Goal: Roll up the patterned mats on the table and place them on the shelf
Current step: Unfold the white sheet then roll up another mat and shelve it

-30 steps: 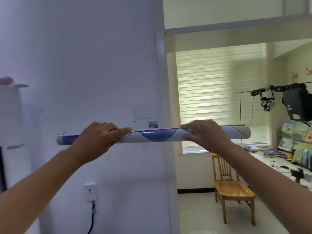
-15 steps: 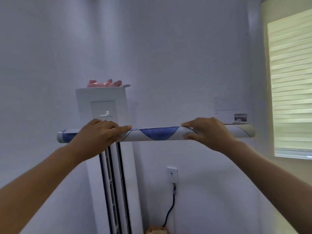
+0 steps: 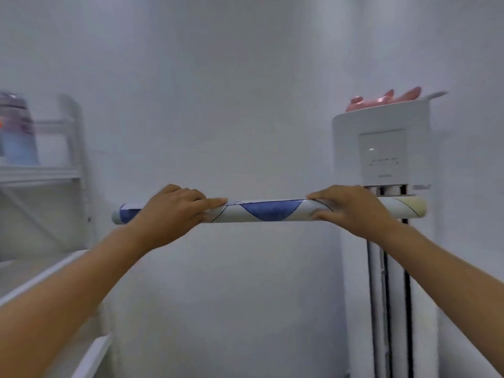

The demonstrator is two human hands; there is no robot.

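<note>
Head view. A rolled patterned mat (image 3: 270,211), white with a blue curved patch and thin dark lines, held level in front of a pale wall (image 3: 218,91). The left hand (image 3: 174,211) grips it near its left end, the right hand (image 3: 351,208) near its right end, both from above. At left, a white shelf (image 3: 41,171) with blurred items; at right, a tall white appliance (image 3: 381,148) topped by a pink object (image 3: 381,99)
</note>
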